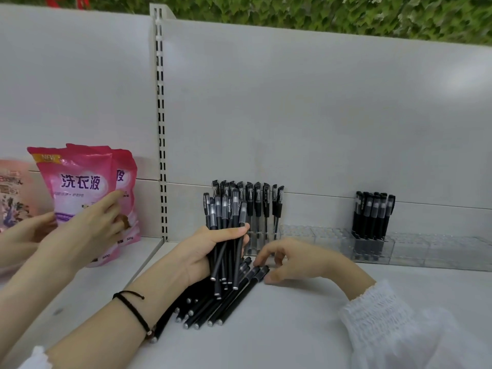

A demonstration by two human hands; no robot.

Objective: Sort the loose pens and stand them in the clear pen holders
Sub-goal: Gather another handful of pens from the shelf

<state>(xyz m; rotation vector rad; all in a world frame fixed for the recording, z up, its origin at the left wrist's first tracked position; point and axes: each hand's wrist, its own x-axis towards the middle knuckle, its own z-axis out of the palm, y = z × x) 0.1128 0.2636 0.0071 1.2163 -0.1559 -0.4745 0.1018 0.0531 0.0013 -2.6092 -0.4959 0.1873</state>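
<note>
Fingers (234,230) of the left hand (205,251) wrap a bundle of black pens (226,214) upright; bent fingers (259,258) of the right hand (292,259) touch loose pens (210,307) on the shelf (292,328), grip unclear.

White shelving unit comprises a flat shelf (306,328), plain back panels (292,102) and a slotted upright (160,115); a leafy green wall (292,9) (red patches (66,1) at its left end) runs above.
</note>
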